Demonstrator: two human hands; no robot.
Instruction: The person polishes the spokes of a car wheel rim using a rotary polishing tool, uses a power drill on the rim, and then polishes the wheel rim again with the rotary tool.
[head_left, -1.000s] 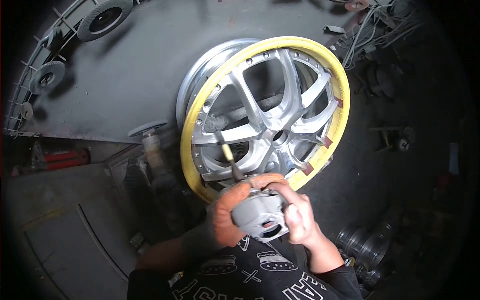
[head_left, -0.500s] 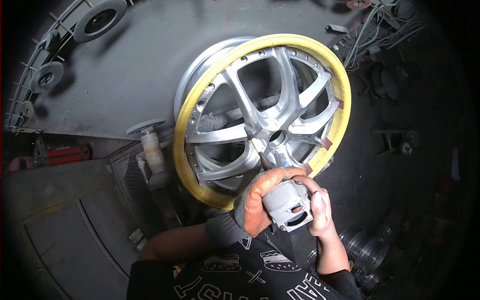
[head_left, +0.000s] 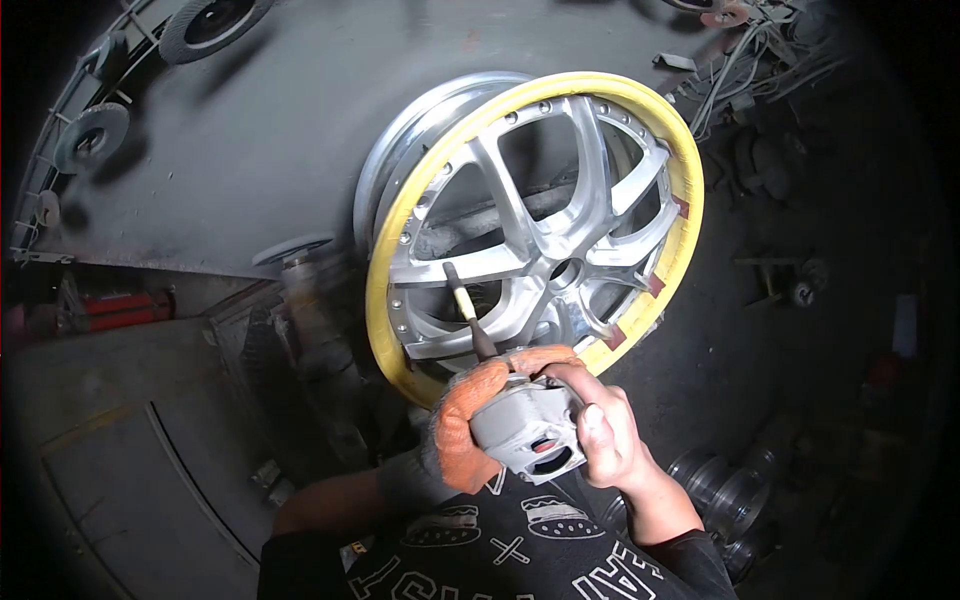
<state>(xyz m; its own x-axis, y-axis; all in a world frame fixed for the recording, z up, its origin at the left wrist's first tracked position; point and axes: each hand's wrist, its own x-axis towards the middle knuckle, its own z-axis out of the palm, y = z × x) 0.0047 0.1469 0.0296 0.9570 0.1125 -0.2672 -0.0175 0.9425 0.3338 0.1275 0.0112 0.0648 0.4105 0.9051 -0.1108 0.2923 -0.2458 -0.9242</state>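
Observation:
My left hand (head_left: 468, 425), in an orange and grey work glove, is wrapped around the front of a grey die grinder (head_left: 528, 425). With bare fingers my right hand (head_left: 610, 425) grips the tool's right side. The grinder's thin shaft points up and away, and its dark tip (head_left: 451, 272) lies over a left-hand spoke of a silver alloy wheel (head_left: 510, 205). Whether the tip touches the spoke I cannot tell. Yellow tape (head_left: 385, 290) covers the wheel's outer rim, with several dark red pieces on its right side. The wheel stands tilted, its barrel behind.
Several abrasive discs (head_left: 92, 138) hang on a wire rack at the upper left. A shaft with a disc (head_left: 293, 250) stands left of the wheel. A red object (head_left: 125, 310) lies farther left. Cables (head_left: 750, 70) are bundled at the upper right; metal wheels (head_left: 725, 495) sit at the lower right.
Both hands have moved left with the die grinder. Its tip has gone from near the wheel's hub outward along the left spoke. The wheel appears slightly turned or shifted right.

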